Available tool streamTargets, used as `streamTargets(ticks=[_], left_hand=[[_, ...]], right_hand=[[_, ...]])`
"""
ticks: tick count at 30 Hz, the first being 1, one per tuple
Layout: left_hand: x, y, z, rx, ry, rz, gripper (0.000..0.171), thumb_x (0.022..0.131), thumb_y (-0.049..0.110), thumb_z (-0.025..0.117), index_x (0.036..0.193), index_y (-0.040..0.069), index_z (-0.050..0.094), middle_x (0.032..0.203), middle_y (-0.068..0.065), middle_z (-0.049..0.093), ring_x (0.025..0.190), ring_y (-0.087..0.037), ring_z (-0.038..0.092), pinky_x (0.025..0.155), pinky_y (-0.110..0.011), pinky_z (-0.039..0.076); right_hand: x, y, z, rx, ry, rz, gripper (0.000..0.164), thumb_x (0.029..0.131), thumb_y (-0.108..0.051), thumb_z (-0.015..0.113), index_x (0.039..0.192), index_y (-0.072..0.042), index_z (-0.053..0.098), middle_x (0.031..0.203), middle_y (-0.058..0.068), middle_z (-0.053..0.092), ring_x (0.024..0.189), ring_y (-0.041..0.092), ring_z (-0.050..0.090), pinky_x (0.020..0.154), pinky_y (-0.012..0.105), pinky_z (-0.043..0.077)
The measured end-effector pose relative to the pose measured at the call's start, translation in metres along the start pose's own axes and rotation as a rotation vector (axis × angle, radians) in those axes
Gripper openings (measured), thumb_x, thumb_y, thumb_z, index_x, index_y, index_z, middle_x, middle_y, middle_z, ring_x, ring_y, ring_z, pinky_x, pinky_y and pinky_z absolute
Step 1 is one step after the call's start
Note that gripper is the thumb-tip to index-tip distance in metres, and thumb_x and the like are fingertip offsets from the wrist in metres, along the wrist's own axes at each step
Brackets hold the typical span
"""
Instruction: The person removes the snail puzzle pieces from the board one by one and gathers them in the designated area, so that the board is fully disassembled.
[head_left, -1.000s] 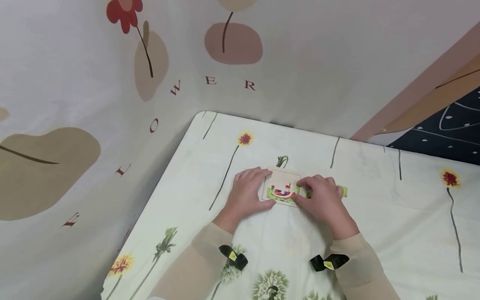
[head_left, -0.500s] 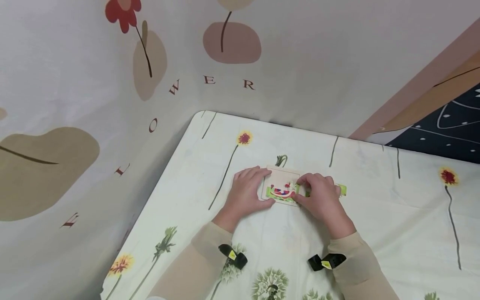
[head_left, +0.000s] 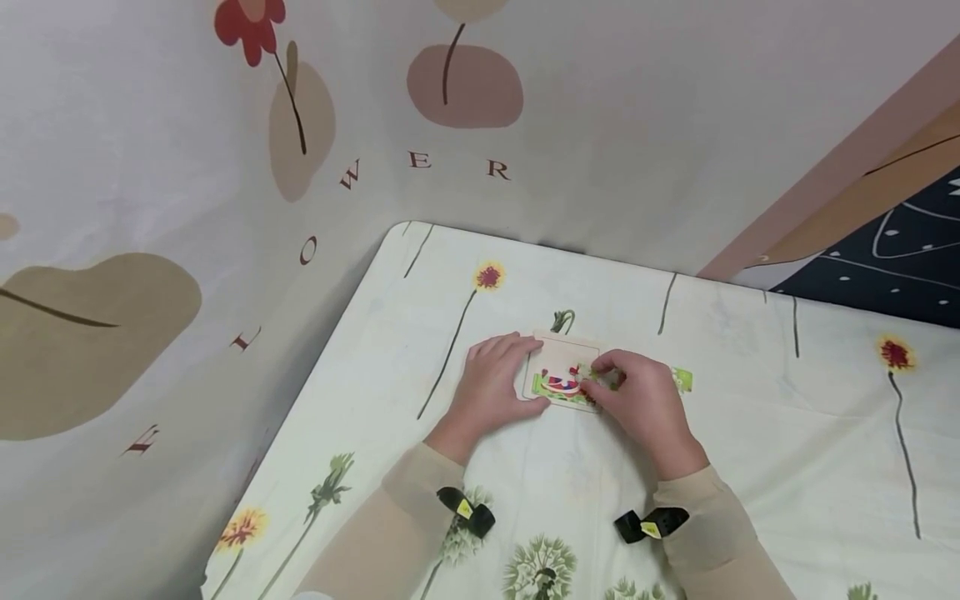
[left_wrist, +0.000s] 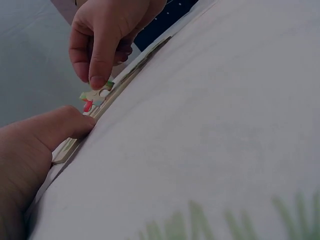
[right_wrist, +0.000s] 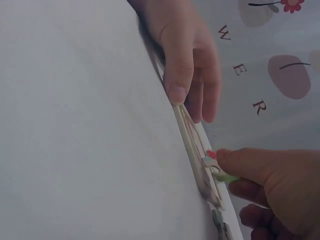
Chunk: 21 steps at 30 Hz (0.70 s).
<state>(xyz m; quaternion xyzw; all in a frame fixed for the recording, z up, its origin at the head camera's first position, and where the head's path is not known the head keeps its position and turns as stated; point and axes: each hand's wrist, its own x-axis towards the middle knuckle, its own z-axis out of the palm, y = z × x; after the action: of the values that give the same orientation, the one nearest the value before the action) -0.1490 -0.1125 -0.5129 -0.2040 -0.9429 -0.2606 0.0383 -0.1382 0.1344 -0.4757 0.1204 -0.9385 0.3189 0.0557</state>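
A small wooden puzzle board (head_left: 562,348) lies on the table, its upper part bare wood and its lower part covered by a colourful picture in green, red and blue. My left hand (head_left: 491,385) holds the board from the left, thumb at the near edge and fingers at the far edge. Between thumb and fingertips, my right hand (head_left: 643,402) pinches a green and cream puzzle piece (left_wrist: 94,95) with a bit of red. This piece is tilted up over the right part of the board. The fingers hide much of it in the head view.
Another green puzzle piece (head_left: 682,380) lies on the table just right of the board, partly behind my right hand. A flower-patterned cloth (head_left: 795,467) covers the table. Printed curtains (head_left: 600,167) hang along its far and left sides.
My right hand has shifted slightly left, and the pinched piece has tilted up from the board's right side. My left hand stays in place on the board.
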Motion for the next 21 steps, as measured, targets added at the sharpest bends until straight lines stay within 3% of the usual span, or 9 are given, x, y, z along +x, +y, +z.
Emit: streamTargets(ticks=[9,16,21], left_hand=[[0.001,0.000,0.002,0.001,0.004,-0.005,0.084,0.079,0.051,0.091,0.150,0.018,0.060,0.153,-0.001,0.059,0.146,-0.024,0.047,0.117,-0.051,0.034],[0.000,-0.002,0.005,-0.003,0.026,0.010,0.085,0.077,0.050,0.092,0.149,0.017,0.061,0.151,-0.001,0.061,0.145,-0.025,0.048,0.116,-0.051,0.036],[0.001,-0.001,0.005,-0.010,0.030,0.006,0.085,0.077,0.049,0.093,0.149,0.017,0.061,0.151,-0.001,0.061,0.145,-0.025,0.048,0.116,-0.052,0.035]], right_hand=[[-0.002,0.019,-0.003,0.150,0.118,0.023,0.008,0.089,-0.010,0.087,0.092,-0.016,0.082,0.072,-0.005,0.063,0.066,0.016,0.052,0.057,0.025,0.041],[-0.015,0.042,-0.013,0.297,0.193,0.009,0.014,0.083,-0.006,0.091,0.091,-0.014,0.083,0.073,-0.002,0.068,0.063,0.014,0.053,0.058,0.019,0.042],[-0.034,0.063,-0.022,0.367,0.256,0.088,0.017,0.081,-0.002,0.092,0.091,-0.008,0.080,0.080,0.000,0.071,0.069,0.012,0.056,0.063,0.016,0.046]])
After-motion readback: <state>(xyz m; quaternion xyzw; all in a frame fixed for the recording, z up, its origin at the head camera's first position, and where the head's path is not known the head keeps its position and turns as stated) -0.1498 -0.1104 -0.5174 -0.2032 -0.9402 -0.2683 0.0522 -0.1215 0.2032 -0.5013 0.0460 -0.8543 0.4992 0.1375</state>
